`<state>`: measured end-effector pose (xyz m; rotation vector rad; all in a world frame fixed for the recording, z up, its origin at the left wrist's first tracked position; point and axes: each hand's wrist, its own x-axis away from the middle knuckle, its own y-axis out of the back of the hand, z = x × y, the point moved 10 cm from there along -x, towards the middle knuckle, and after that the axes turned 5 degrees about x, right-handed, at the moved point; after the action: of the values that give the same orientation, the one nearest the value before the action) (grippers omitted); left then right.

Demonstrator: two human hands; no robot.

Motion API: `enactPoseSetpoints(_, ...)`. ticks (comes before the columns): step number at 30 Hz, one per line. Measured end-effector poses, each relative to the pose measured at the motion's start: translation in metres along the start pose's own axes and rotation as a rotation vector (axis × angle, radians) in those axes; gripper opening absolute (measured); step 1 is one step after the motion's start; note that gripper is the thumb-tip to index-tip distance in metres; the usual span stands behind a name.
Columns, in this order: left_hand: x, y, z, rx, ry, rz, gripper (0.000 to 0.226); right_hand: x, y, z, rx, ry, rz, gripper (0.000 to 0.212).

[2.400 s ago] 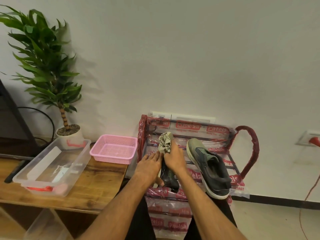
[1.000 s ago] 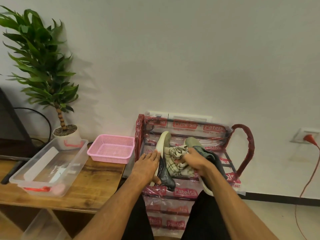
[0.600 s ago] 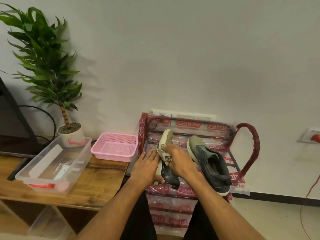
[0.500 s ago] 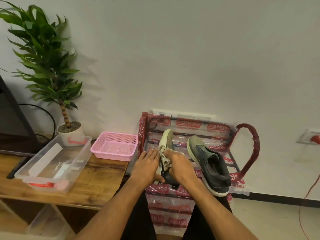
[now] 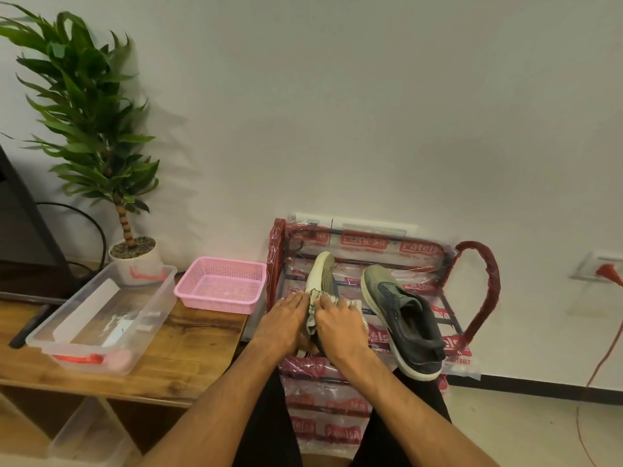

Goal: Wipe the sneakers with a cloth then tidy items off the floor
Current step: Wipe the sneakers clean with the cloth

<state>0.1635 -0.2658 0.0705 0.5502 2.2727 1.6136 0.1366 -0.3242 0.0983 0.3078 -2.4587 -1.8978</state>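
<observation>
Two grey-green sneakers lie on the top shelf of a red plastic-wrapped shoe rack (image 5: pixel 478 291). The left sneaker (image 5: pixel 322 274) is tipped on its side with its pale sole facing left. My left hand (image 5: pixel 281 326) lies flat against that sole with straight fingers and steadies the shoe. My right hand (image 5: pixel 340 328) presses a crumpled checked cloth (image 5: pixel 313 311) onto the same shoe, fingers curled over the cloth. The right sneaker (image 5: pixel 404 315) rests untouched beside them, heel toward me.
A wooden bench (image 5: pixel 188 352) to the left carries a pink basket (image 5: pixel 220 288), a clear plastic box (image 5: pixel 101 318) and a potted plant (image 5: pixel 135 254). A red cable (image 5: pixel 603 358) hangs from a wall socket at right. Another clear container (image 5: pixel 84 439) sits under the bench.
My right hand has slid the cloth down the left sneaker from its toe toward the middle. My left hand stays on the sole. The right sneaker has not moved.
</observation>
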Motion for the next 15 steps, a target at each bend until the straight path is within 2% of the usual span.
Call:
enactPoseSetpoints(3, -0.002, 0.001, -0.002, -0.016, -0.02, -0.024, 0.096, 0.015, 0.0, 0.004, -0.008, 0.039, 0.016, 0.029)
enactPoseSetpoints(5, -0.003, 0.002, -0.002, -0.019, -0.026, -0.049, 0.091, 0.02, -0.001, 0.004, -0.02, 0.05, 0.018, 0.029)
enactPoseSetpoints(10, -0.005, 0.001, -0.005, -0.049, -0.012, -0.004, 0.108, 0.011, -0.003, 0.001, 0.011, 0.038, 0.002, 0.049)
enactPoseSetpoints(15, -0.005, -0.002, 0.002, -0.08, 0.028, 0.042, 0.12, -0.007, 0.005, -0.005, 0.053, 0.023, -0.04, 0.045)
